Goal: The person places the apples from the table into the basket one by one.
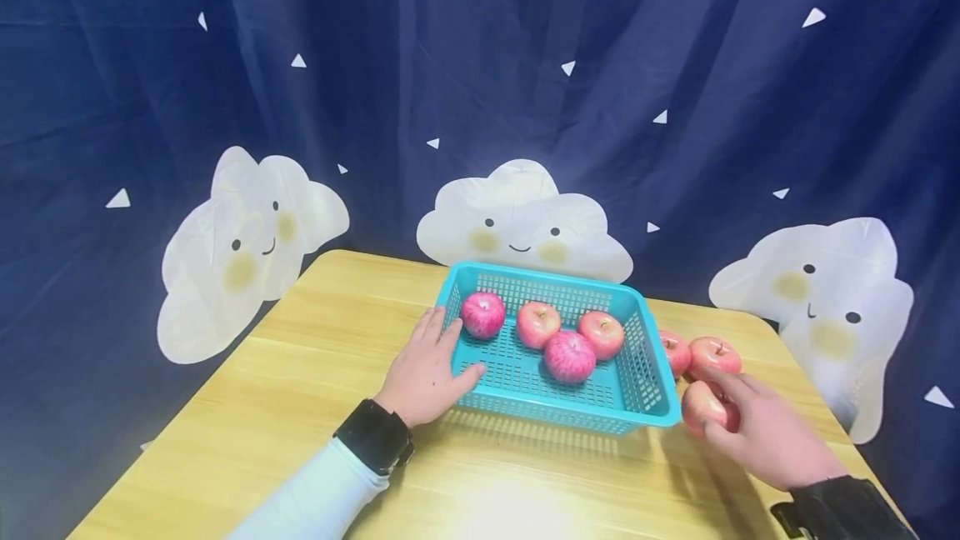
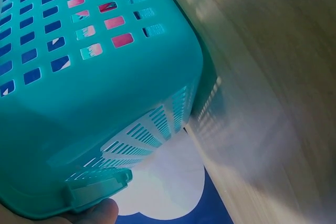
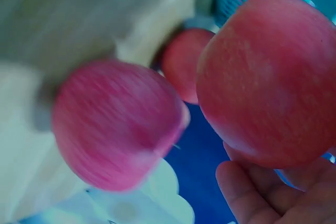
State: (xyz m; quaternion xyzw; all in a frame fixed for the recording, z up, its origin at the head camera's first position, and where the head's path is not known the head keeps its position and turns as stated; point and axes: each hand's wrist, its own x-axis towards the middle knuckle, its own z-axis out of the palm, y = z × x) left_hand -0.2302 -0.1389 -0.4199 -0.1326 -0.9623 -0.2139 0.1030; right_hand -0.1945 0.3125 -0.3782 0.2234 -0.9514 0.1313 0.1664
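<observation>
A turquoise plastic basket (image 1: 525, 415) stands on the wooden table with several apples inside. Two are deep pink-red, such as the apple (image 1: 482, 315) at the left, and two are paler. My left hand (image 1: 426, 373) rests on the basket's left rim, fingers fairly straight and thumb over the edge; in the left wrist view a fingertip (image 2: 105, 212) touches the rim. Right of the basket, my right hand (image 1: 772, 432) grips a pale red apple (image 1: 702, 408), large in the right wrist view. Two more apples lie just beyond: one apple (image 1: 716, 352) and another apple (image 1: 675, 354) partly behind the basket.
The wooden table (image 1: 300, 373) carries the basket near its far edge. Behind it hangs a dark blue curtain (image 1: 480, 90) printed with white clouds and triangles. Black bands sit on both wrists, including the left band (image 1: 375, 436).
</observation>
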